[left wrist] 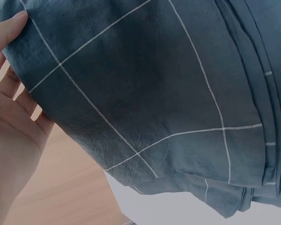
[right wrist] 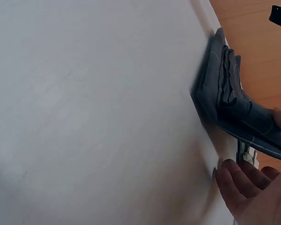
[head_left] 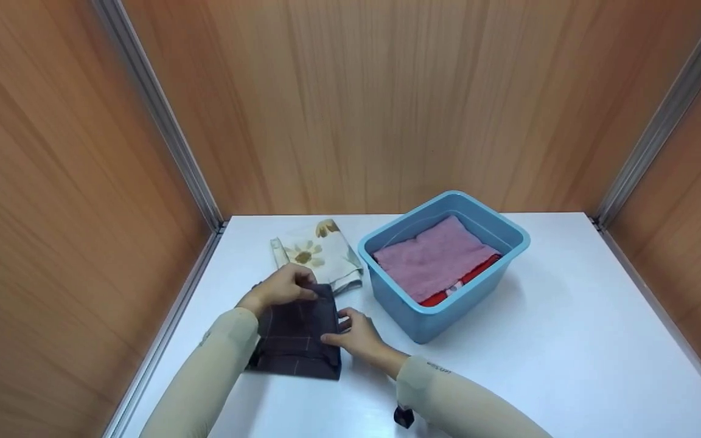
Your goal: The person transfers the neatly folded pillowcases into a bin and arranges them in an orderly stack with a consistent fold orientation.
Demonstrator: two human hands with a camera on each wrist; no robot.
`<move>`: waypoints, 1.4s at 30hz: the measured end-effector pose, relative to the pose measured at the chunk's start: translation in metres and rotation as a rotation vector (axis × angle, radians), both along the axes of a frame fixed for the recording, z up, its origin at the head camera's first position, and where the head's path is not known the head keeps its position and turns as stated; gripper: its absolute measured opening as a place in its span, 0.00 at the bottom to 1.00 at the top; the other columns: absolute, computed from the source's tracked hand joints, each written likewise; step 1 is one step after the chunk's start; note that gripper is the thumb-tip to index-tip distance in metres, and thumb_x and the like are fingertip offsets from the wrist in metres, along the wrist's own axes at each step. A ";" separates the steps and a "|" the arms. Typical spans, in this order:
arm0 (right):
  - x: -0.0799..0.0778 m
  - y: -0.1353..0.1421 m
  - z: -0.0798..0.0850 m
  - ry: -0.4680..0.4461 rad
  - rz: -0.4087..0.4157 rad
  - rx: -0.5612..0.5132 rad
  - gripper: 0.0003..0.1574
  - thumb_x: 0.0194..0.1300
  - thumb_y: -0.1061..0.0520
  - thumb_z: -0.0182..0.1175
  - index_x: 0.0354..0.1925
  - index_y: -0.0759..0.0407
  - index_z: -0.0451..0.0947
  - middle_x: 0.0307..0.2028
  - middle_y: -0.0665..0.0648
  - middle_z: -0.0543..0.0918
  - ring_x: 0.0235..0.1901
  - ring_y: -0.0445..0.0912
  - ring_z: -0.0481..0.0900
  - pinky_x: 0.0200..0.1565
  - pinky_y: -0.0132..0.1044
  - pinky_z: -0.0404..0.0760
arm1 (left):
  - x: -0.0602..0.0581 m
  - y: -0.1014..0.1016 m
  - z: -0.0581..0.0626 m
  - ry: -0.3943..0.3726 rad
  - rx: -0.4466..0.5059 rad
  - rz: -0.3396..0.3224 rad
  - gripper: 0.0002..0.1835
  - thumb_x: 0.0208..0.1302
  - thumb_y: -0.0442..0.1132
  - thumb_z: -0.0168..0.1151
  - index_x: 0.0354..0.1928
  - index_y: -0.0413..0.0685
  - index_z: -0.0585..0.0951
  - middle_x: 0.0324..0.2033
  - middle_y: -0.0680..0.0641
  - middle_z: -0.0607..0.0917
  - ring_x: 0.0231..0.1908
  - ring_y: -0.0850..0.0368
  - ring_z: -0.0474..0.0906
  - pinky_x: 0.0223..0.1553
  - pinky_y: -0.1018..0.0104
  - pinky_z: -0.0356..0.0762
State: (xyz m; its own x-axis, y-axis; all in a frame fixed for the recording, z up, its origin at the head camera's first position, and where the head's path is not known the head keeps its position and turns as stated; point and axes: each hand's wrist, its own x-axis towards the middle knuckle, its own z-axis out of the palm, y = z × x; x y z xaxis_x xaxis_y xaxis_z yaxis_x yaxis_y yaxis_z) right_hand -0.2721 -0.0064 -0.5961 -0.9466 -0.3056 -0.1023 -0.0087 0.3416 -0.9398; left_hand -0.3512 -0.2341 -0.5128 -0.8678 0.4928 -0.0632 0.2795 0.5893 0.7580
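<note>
No word, brand or number can be made out for certain. A short row of small dark lettering stands on the light right sleeve [head_left: 475,398], just behind its cuff, right of centre in the lower part of the head view; it is too small and blurred to read. A dark mark on the left sleeve [head_left: 223,347], low and left of centre in that view, is equally unclear; whether it is lettering, I cannot tell.
</note>
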 end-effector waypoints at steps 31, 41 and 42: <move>0.011 0.020 0.031 0.308 0.097 0.046 0.08 0.73 0.63 0.67 0.34 0.64 0.86 0.34 0.56 0.91 0.35 0.38 0.78 0.40 0.33 0.77 | -0.003 -0.018 -0.013 -0.079 0.042 -0.103 0.12 0.56 0.27 0.77 0.41 0.34 0.86 0.31 0.51 0.85 0.30 0.61 0.76 0.38 0.67 0.77; 0.018 0.033 0.049 0.379 0.104 0.103 0.10 0.72 0.64 0.67 0.30 0.61 0.83 0.23 0.47 0.78 0.25 0.35 0.69 0.32 0.30 0.68 | 0.005 -0.040 -0.034 -0.151 -0.126 -0.007 0.19 0.55 0.29 0.78 0.51 0.43 0.90 0.44 0.49 0.90 0.42 0.59 0.82 0.53 0.59 0.83; 0.018 0.034 0.050 0.379 0.103 0.108 0.10 0.72 0.64 0.67 0.30 0.61 0.83 0.22 0.45 0.76 0.25 0.35 0.68 0.32 0.30 0.68 | 0.006 -0.042 -0.036 -0.158 -0.140 0.008 0.20 0.55 0.29 0.78 0.52 0.43 0.90 0.44 0.48 0.91 0.42 0.58 0.83 0.54 0.57 0.84</move>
